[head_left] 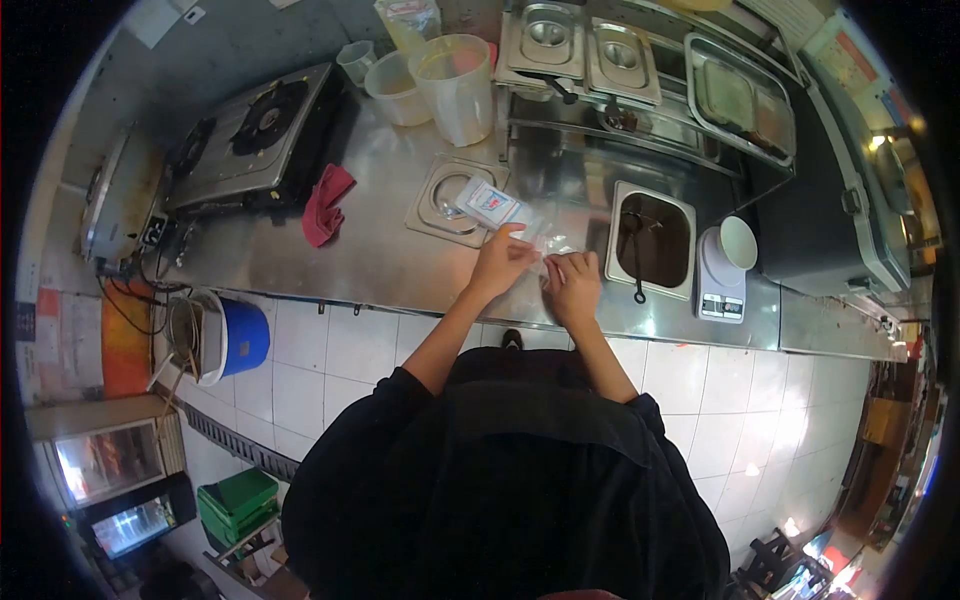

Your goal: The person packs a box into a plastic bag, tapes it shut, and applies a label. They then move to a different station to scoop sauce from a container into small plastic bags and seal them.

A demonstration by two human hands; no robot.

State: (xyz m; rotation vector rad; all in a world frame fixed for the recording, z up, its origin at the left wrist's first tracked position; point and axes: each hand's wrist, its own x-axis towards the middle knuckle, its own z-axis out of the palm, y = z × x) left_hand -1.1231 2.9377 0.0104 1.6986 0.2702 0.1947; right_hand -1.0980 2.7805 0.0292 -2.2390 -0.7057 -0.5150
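Observation:
A clear plastic packet [491, 203] with a white, blue and red label lies slanted over the metal lid [440, 215] on the steel counter. My left hand [503, 262] is closed on the packet's near part, thumb and fingers pinching the plastic. Close by on the right, my right hand [573, 282] has its fingers bent together at the packet's clear, crinkled end [545, 243]. What exactly the right fingertips grip is partly hidden. To the right of this hand stands a steel pan [652, 240] with dark contents and a ladle [637, 262] in it.
A kitchen scale [722, 275] carrying a white bowl [737, 244] stands right of the pan. Leftward lie a red cloth [327, 205] and a gas stove [252, 135]. Plastic jugs [455, 90] stand at the back, beside a rack [610, 130] with lidded pans.

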